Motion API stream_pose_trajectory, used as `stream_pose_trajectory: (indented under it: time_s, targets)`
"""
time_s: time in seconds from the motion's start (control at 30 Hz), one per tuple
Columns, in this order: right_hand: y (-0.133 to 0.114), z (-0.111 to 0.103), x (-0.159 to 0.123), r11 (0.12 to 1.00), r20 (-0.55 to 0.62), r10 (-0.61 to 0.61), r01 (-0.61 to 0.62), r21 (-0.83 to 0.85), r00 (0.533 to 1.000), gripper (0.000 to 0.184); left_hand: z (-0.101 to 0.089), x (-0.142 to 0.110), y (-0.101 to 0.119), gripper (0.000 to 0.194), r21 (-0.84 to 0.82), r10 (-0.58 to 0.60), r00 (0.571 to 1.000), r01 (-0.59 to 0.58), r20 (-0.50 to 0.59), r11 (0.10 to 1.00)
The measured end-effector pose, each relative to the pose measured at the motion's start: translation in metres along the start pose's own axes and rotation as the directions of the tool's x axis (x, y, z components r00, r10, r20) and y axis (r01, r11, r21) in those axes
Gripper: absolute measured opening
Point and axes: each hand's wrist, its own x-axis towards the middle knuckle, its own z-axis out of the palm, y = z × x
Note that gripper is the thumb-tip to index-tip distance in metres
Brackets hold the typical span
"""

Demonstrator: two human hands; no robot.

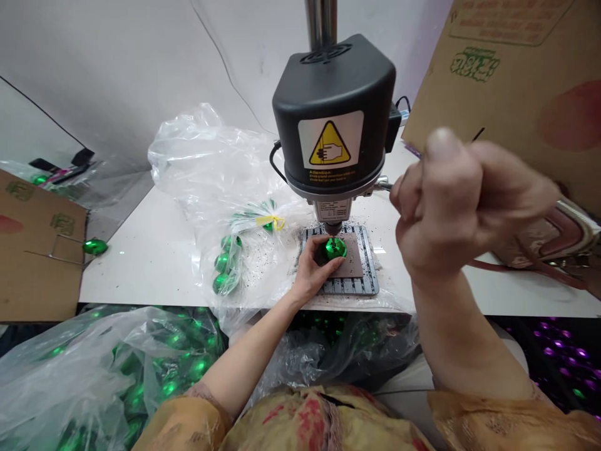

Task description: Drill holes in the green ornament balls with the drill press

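My left hand [311,266] is closed around the side of a shiny green ball [336,249], fingers behind and thumb in front. The ball rests on a square brown board [354,266] laid over the slotted metal base [373,285] of a drill press [333,106]. Right above the ball is the drill's chuck [333,228]; the bit's tip is at the ball's top, and I cannot tell how deep it is. Raised at the right, my right hand [451,207] is wrapped round the feed lever [384,185] of the press, most of which the fist hides.
Clear plastic bags [206,169] with several green balls [225,262] lie left of the press. Dark shavings dot the white table [136,263]. Cardboard boxes [37,250] [507,81] stand at both sides. A large bag of green balls [154,369] sits below the table edge, purple balls [563,351] at lower right.
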Motion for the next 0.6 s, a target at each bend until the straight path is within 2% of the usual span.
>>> stream_pose_trajectory:
  time_s: [0.07, 0.13, 0.2, 0.23, 0.3, 0.37, 0.4, 0.43, 0.5, 0.53, 0.57, 0.6]
  targets:
    - [-0.006, 0.007, 0.016, 0.997, 0.008, 0.071, -0.071, 0.012, 0.997, 0.046, -0.002, -0.009, 0.009, 0.043, 0.099, 0.036, 0.995, -0.027, -0.09, 0.995]
    - [-0.006, 0.012, 0.026, 0.996, 0.032, 0.083, -0.084, 0.031, 0.996, 0.045, -0.007, -0.026, 0.018, 0.039, 0.218, 0.124, 0.988, -0.102, -0.09, 0.971]
    - [-0.003, 0.013, 0.029, 0.997, 0.04, 0.063, -0.065, 0.045, 0.997, 0.045, -0.015, -0.053, 0.022, 0.037, 0.313, 0.231, 0.969, -0.247, 0.088, 0.917]
    - [-0.002, 0.014, 0.028, 0.997, 0.035, 0.058, -0.059, 0.043, 0.998, 0.046, -0.02, -0.069, 0.021, 0.035, 0.351, 0.269, 0.936, -0.336, 0.227, 0.874]
    - [-0.001, 0.014, 0.025, 0.997, 0.023, 0.055, -0.056, 0.043, 0.998, 0.048, -0.032, -0.099, 0.017, 0.032, 0.431, 0.29, 0.836, -0.5, 0.465, 0.751]
    - [-0.002, 0.016, 0.023, 0.998, -0.008, 0.053, -0.053, 0.044, 0.999, 0.051, -0.046, -0.119, 0.012, 0.036, 0.474, 0.298, 0.761, -0.609, 0.577, 0.637]
    - [-0.002, 0.016, 0.022, 0.997, -0.024, 0.055, -0.054, 0.05, 0.998, 0.052, -0.053, -0.123, 0.011, 0.039, 0.48, 0.32, 0.75, -0.63, 0.578, 0.61]
    - [-0.003, 0.017, 0.022, 0.996, -0.036, 0.066, -0.064, 0.056, 0.997, 0.053, -0.061, -0.122, 0.011, 0.039, 0.487, 0.355, 0.765, -0.625, 0.537, 0.611]
    - [-0.003, 0.017, 0.022, 0.995, -0.055, 0.085, -0.081, 0.06, 0.995, 0.053, -0.081, -0.103, 0.014, 0.028, 0.533, 0.406, 0.857, -0.515, 0.318, 0.671]
    - [-0.003, 0.016, 0.022, 0.994, -0.051, 0.097, -0.094, 0.06, 0.994, 0.052, -0.091, -0.086, 0.016, 0.021, 0.571, 0.392, 0.906, -0.407, 0.156, 0.713]
    - [-0.003, 0.016, 0.022, 0.993, -0.045, 0.107, -0.104, 0.058, 0.993, 0.05, -0.102, -0.066, 0.017, 0.019, 0.617, 0.35, 0.937, -0.271, -0.008, 0.739]
    - [-0.002, 0.015, 0.022, 0.993, -0.038, 0.108, -0.105, 0.057, 0.993, 0.047, -0.112, -0.044, 0.018, 0.018, 0.665, 0.283, 0.952, -0.139, -0.113, 0.734]
